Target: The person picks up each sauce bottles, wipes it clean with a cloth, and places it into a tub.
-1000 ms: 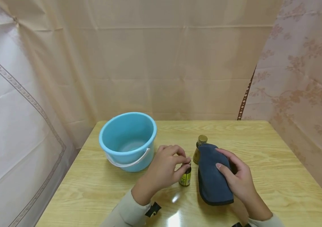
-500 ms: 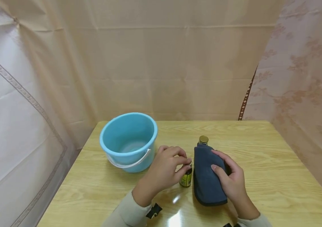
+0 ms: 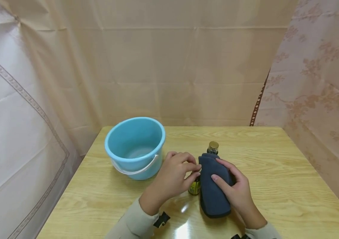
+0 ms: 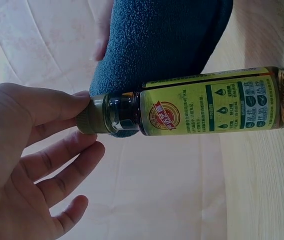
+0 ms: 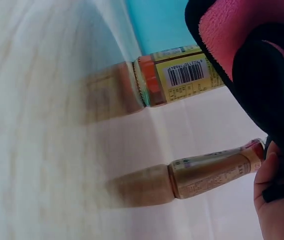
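Observation:
My left hand (image 3: pixel 172 176) pinches the cap of a small glass bottle with a yellow-green label (image 4: pixel 206 102); it stands upright on the table. A folded dark blue-grey cloth (image 3: pixel 214 189) is gripped in my right hand (image 3: pixel 238 192), thumb on its near face. In the right wrist view, the cloth (image 5: pixel 281 95) shows a pink inner side. Its left edge lies right by the labelled bottle and partly covers it in the head view; whether they touch, I cannot tell. Behind the cloth, a second bottle (image 3: pixel 213 146) with a gold cap is mostly hidden.
To the left of my hands stands a light blue bucket (image 3: pixel 120 141), its white handle (image 3: pixel 137 171) hanging down in front. The wood-grain table (image 3: pixel 283 179) backs onto a beige curtain (image 3: pixel 175 66), with patterned cloth at the right side.
My right hand has carried the cloth leftward, up to the labelled bottle. It now hides more of both bottles. My left hand has stayed on the cap.

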A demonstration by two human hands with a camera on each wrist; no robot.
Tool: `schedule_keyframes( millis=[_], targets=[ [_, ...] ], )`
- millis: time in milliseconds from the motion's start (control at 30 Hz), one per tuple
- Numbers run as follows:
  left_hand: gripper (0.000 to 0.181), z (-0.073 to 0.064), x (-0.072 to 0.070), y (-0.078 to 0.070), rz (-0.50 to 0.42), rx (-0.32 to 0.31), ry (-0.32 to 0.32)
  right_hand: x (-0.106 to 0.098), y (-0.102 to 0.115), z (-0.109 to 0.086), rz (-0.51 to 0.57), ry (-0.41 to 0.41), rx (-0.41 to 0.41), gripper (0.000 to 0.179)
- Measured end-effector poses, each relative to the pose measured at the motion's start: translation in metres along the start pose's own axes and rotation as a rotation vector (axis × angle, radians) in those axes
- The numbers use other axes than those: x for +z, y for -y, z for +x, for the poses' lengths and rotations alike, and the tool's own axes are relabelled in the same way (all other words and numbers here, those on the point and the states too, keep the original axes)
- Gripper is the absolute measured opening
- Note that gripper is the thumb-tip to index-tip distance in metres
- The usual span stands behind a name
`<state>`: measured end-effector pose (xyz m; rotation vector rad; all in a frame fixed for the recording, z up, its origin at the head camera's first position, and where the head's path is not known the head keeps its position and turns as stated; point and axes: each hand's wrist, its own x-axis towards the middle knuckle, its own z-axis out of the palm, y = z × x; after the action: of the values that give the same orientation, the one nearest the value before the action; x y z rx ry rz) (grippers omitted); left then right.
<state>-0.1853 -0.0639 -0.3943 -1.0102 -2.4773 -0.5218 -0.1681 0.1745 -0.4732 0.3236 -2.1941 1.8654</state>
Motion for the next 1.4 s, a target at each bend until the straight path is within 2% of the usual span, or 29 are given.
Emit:
schedule_keyframes(
  millis=[133,600,867,1400],
  targets=[
    [0.015,0.001,0.001,0.001,0.000,0.008,-0.005,-0.001,-0.003,0.001,-0.027,-0.009,0.003,0.051],
    [0.015,-0.001,0.001,0.001,-0.004,0.010,-0.007,-0.001,-0.013,0.000,-0.084,0.036,0.040,0.045],
    [0.014,-0.001,0.003,0.001,0.000,0.022,-0.036,-0.004,-0.017,0.002,-0.076,0.074,0.123,0.043],
    [0.012,-0.001,0.004,-0.002,0.020,0.018,-0.051,-0.008,-0.028,0.004,-0.277,0.144,0.189,0.043]
  ],
)
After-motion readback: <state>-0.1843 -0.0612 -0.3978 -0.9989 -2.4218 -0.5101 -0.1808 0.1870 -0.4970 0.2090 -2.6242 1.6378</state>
